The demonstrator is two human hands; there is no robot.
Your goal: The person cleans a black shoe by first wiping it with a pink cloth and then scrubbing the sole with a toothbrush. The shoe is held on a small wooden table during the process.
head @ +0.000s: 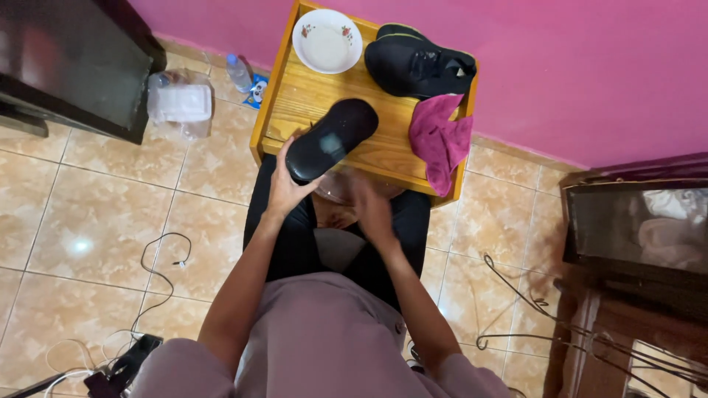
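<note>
White bowl (pixel 327 40), magenta cloth (pixel 440 138), plastic bottle (pixel 238 72), black cable (pixel 164 267) on floor

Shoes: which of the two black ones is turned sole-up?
The shoe held in the left hand shows its sole; the other shoe sits upright by the white bowl.

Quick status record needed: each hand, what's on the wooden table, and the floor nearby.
left hand: holds black shoe, sole up, over table edge
right hand: blurred, at a clear item below the table edge; grip unclear
wooden table: white bowl, second black shoe, magenta cloth
floor: plastic bottle, black cable
</note>
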